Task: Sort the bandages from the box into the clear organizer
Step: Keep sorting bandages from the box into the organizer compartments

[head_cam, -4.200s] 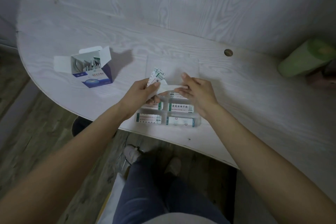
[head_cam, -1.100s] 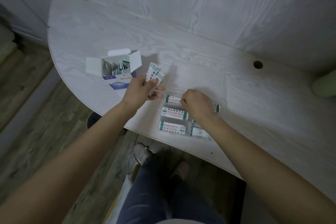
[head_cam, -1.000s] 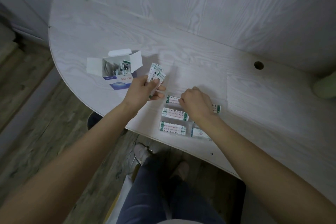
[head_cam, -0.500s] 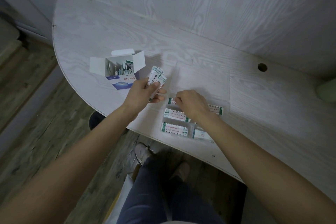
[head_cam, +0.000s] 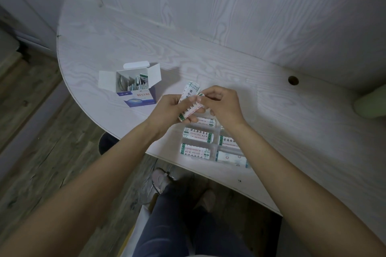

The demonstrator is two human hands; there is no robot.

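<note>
Bandages in white wrappers with green ends (head_cam: pixel 189 101) fan out of our left hand (head_cam: pixel 170 110), which grips the small stack above the table. Our right hand (head_cam: pixel 221 103) pinches the far end of one wrapper in that stack, fingertips meeting the left thumb. Just near of both hands sits the clear plastic organizer (head_cam: pixel 216 145), close to the curved near edge of the pale wood-grain table (head_cam: pixel 302 131); wrapped bandages lie in its visible compartments, and our right wrist hides part of its right side. To the left, the open white and blue cardboard box (head_cam: pixel 135 87) stands apart from our hands, flaps spread, more bandages upright inside. Bare tabletop stretches far and right of the hands toward a round cable hole (head_cam: pixel 293 80).
</note>
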